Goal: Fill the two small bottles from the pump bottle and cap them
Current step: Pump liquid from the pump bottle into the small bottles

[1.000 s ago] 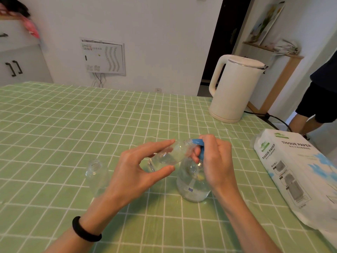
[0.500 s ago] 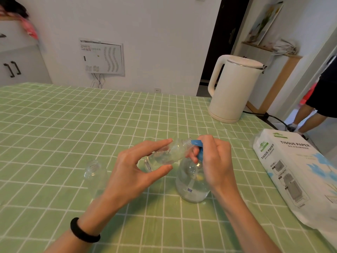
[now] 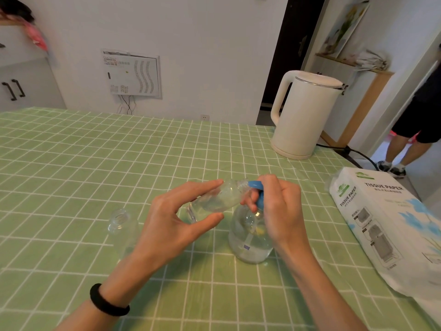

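A clear pump bottle point(image 3: 249, 237) with a blue pump head point(image 3: 257, 191) stands on the green checked tablecloth, holding some clear liquid. My right hand point(image 3: 280, 206) curls round the pump head from the right. My left hand point(image 3: 174, 223) pinches a small clear bottle point(image 3: 219, 198) between thumb and fingers, tilted nearly sideways with its open mouth against the blue spout. A second small clear bottle point(image 3: 120, 226) stands upright and uncapped on the cloth to the left. I see no caps.
A cream electric kettle point(image 3: 303, 115) stands at the table's back right, its cord running off the edge. A white tissue paper pack point(image 3: 386, 225) lies at the right edge. A person's legs show in the doorway at far right.
Both hands, the tilted small bottle and the pump bottle keep their positions. The person in the doorway has shifted.
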`<action>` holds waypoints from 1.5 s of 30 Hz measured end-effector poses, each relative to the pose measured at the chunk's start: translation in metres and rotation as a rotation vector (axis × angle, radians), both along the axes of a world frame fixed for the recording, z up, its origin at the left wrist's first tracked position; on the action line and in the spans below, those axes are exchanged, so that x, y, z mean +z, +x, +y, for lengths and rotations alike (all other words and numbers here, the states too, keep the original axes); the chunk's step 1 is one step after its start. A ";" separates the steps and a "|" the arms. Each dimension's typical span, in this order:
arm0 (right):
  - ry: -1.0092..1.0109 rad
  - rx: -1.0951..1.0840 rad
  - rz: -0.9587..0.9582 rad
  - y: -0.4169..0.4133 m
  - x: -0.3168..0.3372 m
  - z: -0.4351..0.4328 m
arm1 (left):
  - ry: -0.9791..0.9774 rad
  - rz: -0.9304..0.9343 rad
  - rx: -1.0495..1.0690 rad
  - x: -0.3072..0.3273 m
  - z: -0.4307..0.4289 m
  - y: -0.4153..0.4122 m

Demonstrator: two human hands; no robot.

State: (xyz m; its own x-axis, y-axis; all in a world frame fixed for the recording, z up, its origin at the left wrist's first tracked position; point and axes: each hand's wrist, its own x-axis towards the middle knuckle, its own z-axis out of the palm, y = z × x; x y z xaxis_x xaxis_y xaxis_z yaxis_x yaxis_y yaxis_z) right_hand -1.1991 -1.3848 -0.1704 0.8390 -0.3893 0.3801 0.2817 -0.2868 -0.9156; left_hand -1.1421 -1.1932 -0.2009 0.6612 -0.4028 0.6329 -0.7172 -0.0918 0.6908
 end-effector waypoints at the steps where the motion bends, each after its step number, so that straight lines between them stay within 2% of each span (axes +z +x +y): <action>1: -0.013 -0.008 -0.008 0.000 0.000 0.000 | 0.001 -0.003 -0.001 -0.001 0.000 0.000; 45: 0.005 -0.035 0.040 -0.002 -0.002 0.002 | 0.000 0.003 -0.020 -0.003 -0.001 0.001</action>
